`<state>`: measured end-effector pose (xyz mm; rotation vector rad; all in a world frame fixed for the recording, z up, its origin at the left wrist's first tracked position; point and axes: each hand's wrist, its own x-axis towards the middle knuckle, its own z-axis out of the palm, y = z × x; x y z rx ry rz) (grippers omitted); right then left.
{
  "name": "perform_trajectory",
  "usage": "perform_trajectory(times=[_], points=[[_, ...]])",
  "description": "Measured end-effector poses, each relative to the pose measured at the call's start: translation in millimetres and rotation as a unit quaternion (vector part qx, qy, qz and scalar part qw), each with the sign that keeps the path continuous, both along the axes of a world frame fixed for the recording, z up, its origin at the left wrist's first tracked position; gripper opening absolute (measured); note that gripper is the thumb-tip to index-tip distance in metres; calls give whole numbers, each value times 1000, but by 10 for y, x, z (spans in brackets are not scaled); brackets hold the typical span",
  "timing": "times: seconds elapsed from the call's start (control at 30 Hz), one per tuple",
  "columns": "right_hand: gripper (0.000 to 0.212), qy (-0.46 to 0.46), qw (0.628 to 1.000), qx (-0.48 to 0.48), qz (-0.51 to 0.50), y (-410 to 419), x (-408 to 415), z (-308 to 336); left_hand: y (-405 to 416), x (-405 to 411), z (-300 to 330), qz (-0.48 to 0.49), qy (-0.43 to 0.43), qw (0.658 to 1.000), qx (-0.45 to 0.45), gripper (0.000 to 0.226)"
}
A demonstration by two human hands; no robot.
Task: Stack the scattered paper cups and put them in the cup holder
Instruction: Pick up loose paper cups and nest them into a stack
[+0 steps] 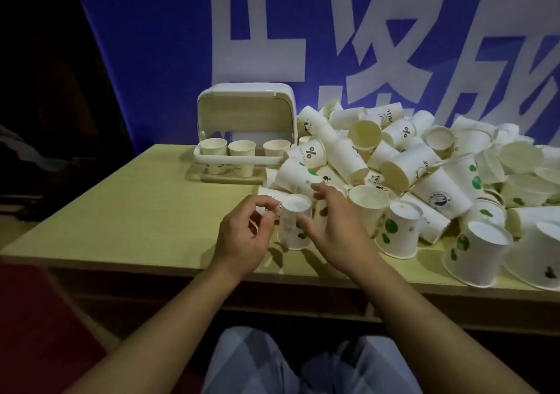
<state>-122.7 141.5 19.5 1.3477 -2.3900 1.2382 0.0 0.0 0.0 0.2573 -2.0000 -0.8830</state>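
A white paper cup [294,227] with green spots stands upside down near the table's front edge, between my two hands. My left hand [244,236] is on its left, fingers curled, with thumb and forefinger pinching at the cup's upper left edge. My right hand [335,230] is on its right; its thumb touches the cup's side and its straight fingers reach over the pile of paper cups [394,163]. The white and wood cup holder [245,118] stands at the back of the table, with three upright cups [242,150] in its tray.
The pile covers the right half of the light wooden table [127,212], with several upturned cups [475,251] at the front right edge. A blue banner [157,45] hangs behind. My knees are below the table's front edge.
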Motion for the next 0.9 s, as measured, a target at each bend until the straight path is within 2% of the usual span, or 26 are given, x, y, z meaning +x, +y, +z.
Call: perform_trajectory(times=[0.13,0.2,0.4,0.53,0.7,0.77,0.9], points=[[74,15,999,17,-44,-216,43,-91,-32,-13,-8,-25,-45,998,40,25],[74,14,998,-4,-53,-255,68,-132,-60,-25,-18,-35,-61,996,54,27],[75,-19,985,-168,-26,-108,115,-119,-87,40,8,-49,3,993,107,23],[62,12,984,-175,-3,-216,115,-93,-144,51,80,-28,22,987,159,32],[62,-41,963,-260,54,-418,233,-181,-138,46,158,-37,54,977,201,45],[52,-14,965,-252,69,-498,290,-231,-104,35,192,-63,64,966,241,52],[36,22,979,-158,123,-505,267,-143,-165,-10,235,-62,58,946,312,68]])
